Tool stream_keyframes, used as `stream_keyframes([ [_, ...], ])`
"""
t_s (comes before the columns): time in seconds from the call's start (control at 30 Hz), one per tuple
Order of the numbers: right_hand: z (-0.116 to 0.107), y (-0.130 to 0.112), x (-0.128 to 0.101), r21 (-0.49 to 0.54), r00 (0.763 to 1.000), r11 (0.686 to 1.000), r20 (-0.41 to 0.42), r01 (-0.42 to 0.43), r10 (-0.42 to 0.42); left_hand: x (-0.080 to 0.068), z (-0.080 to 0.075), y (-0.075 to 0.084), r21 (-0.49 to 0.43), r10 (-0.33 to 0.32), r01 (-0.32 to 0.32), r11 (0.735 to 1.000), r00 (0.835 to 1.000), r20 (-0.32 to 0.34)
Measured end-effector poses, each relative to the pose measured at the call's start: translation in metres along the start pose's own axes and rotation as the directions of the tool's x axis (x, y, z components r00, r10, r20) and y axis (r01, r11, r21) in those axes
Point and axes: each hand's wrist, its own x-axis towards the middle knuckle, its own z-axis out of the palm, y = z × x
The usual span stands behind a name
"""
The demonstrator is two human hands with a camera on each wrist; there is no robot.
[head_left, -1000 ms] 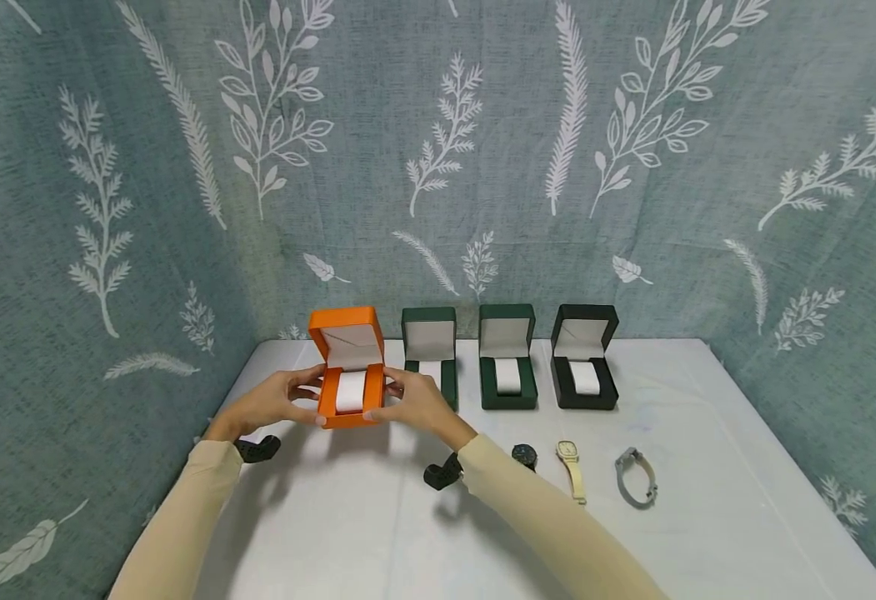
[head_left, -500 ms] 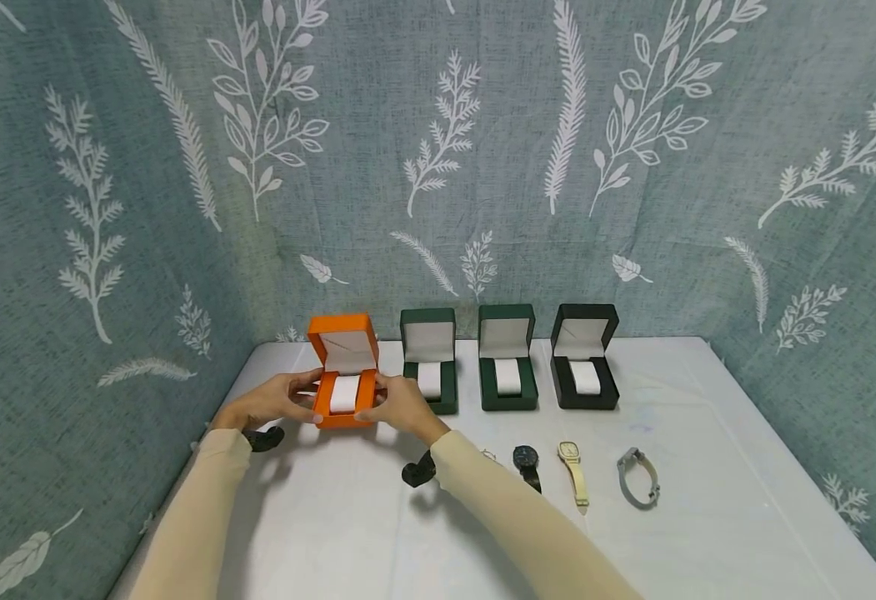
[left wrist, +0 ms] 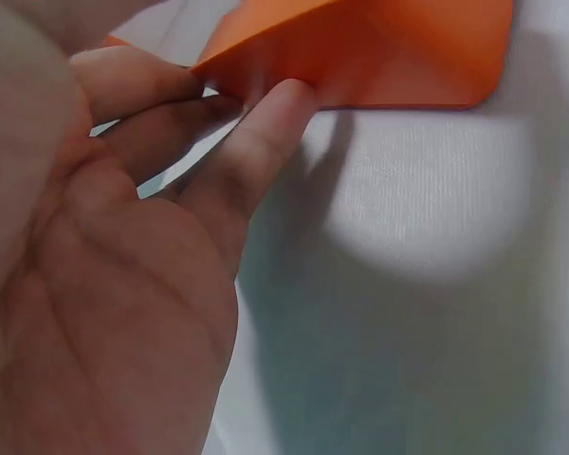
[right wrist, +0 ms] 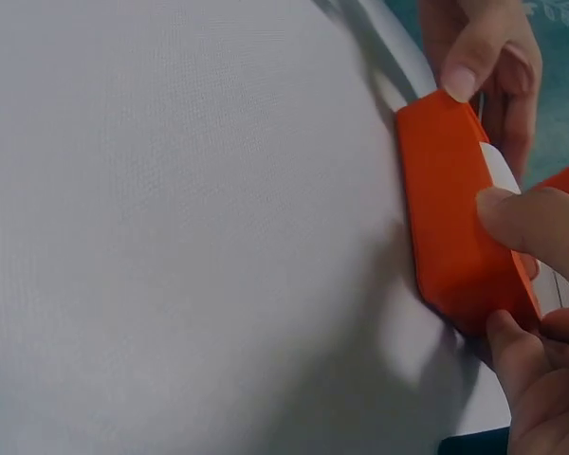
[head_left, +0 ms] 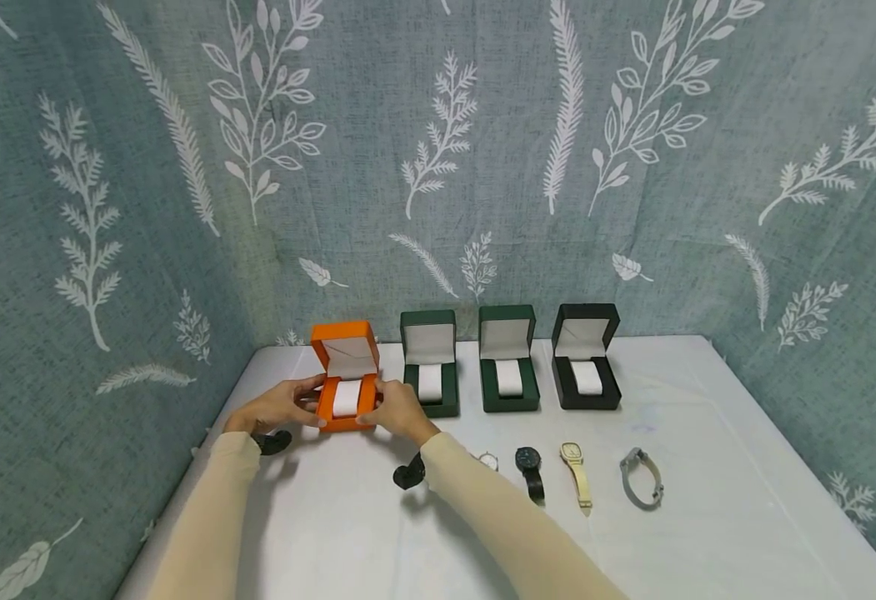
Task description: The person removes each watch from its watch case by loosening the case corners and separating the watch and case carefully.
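An orange watch box [head_left: 342, 332] with its lid raised stands at the left of the row, a white cushion [head_left: 346, 398] inside it. My left hand [head_left: 278, 406] grips its left side, thumb at the front corner. From the right, my right hand [head_left: 402, 408] holds the same box, the thumb pressed on its front. In the right wrist view the box's orange front [right wrist: 450, 204] lies between both hands, low against the white cloth. The left wrist view shows left fingers [left wrist: 275, 118] against the orange wall.
Right of the orange box stand two green watch boxes [head_left: 427, 317] [head_left: 507, 313] and a black one [head_left: 586, 312], all with lids raised. Nearer lie a white-faced watch [head_left: 488, 461] partly behind my right sleeve, a black watch [head_left: 528, 459], a gold watch [head_left: 573, 454] and a grey watch [head_left: 628, 479].
Both hands have lowered the orange box and shifted it slightly left, away from the green box beside it. The right sleeve has moved left, uncovering the black watch and part of the white-faced one.
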Motion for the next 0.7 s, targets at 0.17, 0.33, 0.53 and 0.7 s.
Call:
stream_keyframes([
  [0.17, 0.0026, -0.0018, 0.0004, 0.026, 0.999, 0.999, -0.014, -0.04, 0.041, 0.0011, -0.0011, -0.001, -0.023, -0.005, 0.005, 1.0, 1.0, 0.002],
  [0.33, 0.0034, -0.0052, 0.001, 0.024, 0.998, 0.999, -0.036, -0.047, 0.048, 0.0023, -0.0006, 0.0004, -0.052, -0.027, 0.026, 0.998, 0.999, -0.029],
  [0.53, 0.0048, -0.0067, 0.0011, -0.011, 0.996, 0.998, -0.053, -0.066, 0.065, 0.0044, 0.0005, 0.0028, -0.029, -0.045, 0.043, 0.999, 0.996, -0.076],
  [0.7, 0.0039, -0.0064, 0.0005, -0.034, 0.996, 0.997, -0.056, -0.076, 0.074, 0.0051, 0.0019, 0.0048, 0.025, -0.035, 0.037, 0.999, 0.996, -0.08],
])
